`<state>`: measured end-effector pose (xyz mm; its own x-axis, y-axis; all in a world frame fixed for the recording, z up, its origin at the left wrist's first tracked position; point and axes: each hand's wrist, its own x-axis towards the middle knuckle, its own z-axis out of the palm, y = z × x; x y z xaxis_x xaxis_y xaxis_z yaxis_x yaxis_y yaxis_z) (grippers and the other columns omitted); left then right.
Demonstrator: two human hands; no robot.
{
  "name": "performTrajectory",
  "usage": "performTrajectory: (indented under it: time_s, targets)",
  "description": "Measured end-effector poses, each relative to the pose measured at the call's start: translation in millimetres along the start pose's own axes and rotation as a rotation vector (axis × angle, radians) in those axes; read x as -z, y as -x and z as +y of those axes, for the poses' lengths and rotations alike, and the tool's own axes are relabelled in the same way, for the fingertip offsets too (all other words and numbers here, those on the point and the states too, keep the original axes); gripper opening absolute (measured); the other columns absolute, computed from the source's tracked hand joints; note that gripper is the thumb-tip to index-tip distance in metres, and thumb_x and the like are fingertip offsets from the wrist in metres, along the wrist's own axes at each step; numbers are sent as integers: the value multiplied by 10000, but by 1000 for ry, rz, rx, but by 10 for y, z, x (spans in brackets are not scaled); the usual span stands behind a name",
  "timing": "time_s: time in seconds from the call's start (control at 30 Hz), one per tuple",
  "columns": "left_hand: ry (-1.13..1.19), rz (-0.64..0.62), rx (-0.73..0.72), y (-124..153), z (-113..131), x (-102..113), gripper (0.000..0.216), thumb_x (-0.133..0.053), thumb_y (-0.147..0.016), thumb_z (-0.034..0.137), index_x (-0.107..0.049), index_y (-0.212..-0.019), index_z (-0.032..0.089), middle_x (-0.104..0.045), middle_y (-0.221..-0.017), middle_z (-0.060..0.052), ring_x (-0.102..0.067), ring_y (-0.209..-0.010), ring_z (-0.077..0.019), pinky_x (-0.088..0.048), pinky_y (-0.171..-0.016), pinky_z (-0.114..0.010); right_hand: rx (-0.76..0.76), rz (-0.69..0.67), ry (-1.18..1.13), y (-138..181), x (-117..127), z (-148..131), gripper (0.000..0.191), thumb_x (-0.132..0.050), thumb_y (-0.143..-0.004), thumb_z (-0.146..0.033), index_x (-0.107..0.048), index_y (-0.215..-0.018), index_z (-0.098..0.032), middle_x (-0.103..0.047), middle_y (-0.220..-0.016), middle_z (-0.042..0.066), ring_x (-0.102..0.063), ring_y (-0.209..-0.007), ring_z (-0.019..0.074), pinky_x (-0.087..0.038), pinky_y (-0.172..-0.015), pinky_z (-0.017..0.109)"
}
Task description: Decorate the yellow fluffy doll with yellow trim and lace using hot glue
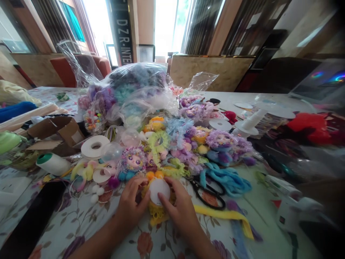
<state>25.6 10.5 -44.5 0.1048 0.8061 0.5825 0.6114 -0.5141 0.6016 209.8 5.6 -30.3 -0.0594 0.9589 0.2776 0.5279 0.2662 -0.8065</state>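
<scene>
Low over the flowered tablecloth, a round white disc (159, 190) lies face up on a piece of yellow lacy trim (157, 214). Orange pom-poms (155, 175) show at its far edge. My left hand (132, 198) grips the left side of the yellow lacy piece, fingers curled and thumb at the disc's edge. On the other side, my right hand (182, 203) is closed around the piece, its thumb pressed on the disc. Just beyond my hands sits a doll face with purple frilly trim (134, 161). Black-handled scissors (208, 192) lie to the right of my right hand.
A yellow ribbon (221, 213) and blue plush strips (226, 180) lie at right, near a white glue gun (289, 201). White spools (95, 146), a thread cone (52, 164) and a cardboard box (56, 133) stand left. A plastic bag of frilly pieces (137, 86) rises behind.
</scene>
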Motion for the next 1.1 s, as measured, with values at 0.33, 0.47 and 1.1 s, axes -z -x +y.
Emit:
performTrajectory:
  time_s: [0.33,0.47,1.1]
  targets:
    - [19,-56,88,26,-7,3,212,-555,-905,228,-564,-1117,215,-663,-1055,-83,-638,-950,-223,-532,-862,-381,81,58,-8,77,61,145,349,-626,-886,-353,-592,-1190,-184,-702,-1085,121,-692,-951,258,-597,-799,396]
    - [27,-85,154,8,5,5,225,-561,-888,270,-579,-1103,205,-674,-1027,-85,-643,-940,-238,-532,-846,-396,124,98,12,159,37,196,356,-621,-899,-370,-580,-1200,-184,-698,-1097,127,-688,-965,258,-590,-822,406]
    - [304,-250,400,-32,112,3,348,-591,-867,388,-612,-1144,179,-685,-1153,-114,-640,-1061,-273,-501,-940,-415,295,58,160,118,-122,105,744,-718,-693,-218,-436,-1382,-217,-596,-1241,145,-581,-1132,348,-495,-947,538]
